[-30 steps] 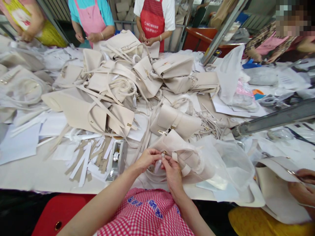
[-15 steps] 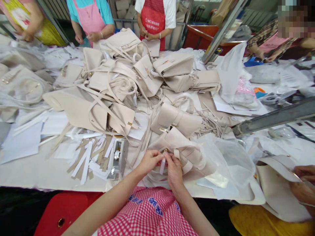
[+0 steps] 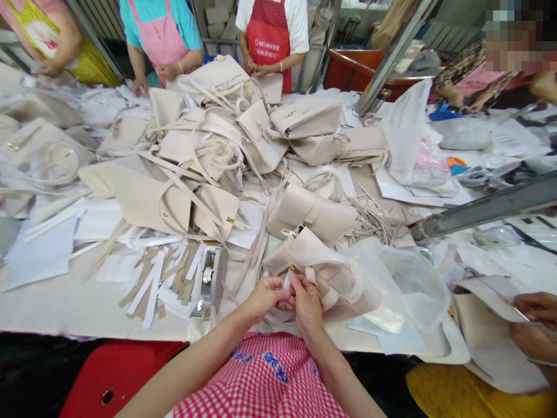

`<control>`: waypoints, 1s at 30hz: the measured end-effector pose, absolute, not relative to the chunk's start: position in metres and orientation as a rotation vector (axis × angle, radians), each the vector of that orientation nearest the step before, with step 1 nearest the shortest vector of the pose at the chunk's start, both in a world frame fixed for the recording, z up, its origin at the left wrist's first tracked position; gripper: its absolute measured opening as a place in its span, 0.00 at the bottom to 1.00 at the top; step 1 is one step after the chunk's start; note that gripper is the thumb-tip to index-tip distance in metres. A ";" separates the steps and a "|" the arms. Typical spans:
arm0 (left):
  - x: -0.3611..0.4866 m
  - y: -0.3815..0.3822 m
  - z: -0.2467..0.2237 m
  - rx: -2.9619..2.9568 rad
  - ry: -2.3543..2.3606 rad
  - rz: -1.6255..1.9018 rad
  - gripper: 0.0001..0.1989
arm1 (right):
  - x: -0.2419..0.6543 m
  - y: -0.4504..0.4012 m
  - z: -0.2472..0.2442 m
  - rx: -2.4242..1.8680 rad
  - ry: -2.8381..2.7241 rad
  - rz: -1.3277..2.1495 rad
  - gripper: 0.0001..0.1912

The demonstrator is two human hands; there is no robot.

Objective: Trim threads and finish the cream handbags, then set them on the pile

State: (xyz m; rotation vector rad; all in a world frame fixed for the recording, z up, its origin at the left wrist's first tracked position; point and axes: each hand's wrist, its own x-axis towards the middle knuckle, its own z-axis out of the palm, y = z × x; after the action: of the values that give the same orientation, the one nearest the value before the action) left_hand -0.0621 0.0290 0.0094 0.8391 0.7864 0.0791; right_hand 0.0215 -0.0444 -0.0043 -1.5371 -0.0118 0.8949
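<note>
Both hands meet over a cream bag [image 3: 304, 249] near the table's front edge. My left hand [image 3: 268, 295] is closed, its fingertips pinching a small whitish strip [image 3: 286, 281] below the bag's gold clasp [image 3: 291, 269]. My right hand [image 3: 307, 299] pinches at the same strip from the other side, thumb and forefinger together. Thin translucent wrapping [image 3: 374, 284] lies around the bag's right part. Another cream bag [image 3: 319, 212] with a front strap lies just behind. A metal tape dispenser [image 3: 209, 281] stands left of my hands.
Cream bags [image 3: 209, 139] are heaped across the table [image 3: 100, 307]. Paper strips [image 3: 152, 284] lie at the left. A metal bar [image 3: 487, 206] slants in from the right. A co-worker's hands [image 3: 537, 325] hold a bag [image 3: 491, 331] at the right; other people stand behind the table.
My left hand has shifted slightly down, and the strip's lower end, which hung between my hands, is now mostly hidden by my fingers. The view has moved slightly.
</note>
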 end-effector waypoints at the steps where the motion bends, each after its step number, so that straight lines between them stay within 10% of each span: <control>1: -0.063 0.029 0.011 0.861 0.784 0.094 0.15 | 0.022 -0.045 -0.005 -1.541 -0.026 0.895 0.22; 16: -0.048 0.058 0.017 1.116 0.894 0.068 0.29 | 0.027 -0.039 0.006 -1.574 -0.099 0.941 0.17; 23: -0.042 0.059 0.027 1.277 0.900 0.139 0.29 | 0.072 -0.153 0.062 -1.066 -0.335 1.703 0.25; 30: -0.045 0.062 0.015 1.396 0.898 0.111 0.31 | 0.177 -0.266 0.056 -1.492 0.183 0.614 0.22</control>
State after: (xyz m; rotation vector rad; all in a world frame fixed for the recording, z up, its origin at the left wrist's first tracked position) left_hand -0.0448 0.0620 0.0154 1.3965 0.8977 0.1111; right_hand 0.1766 -0.2664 0.0560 -1.4916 0.1828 0.6144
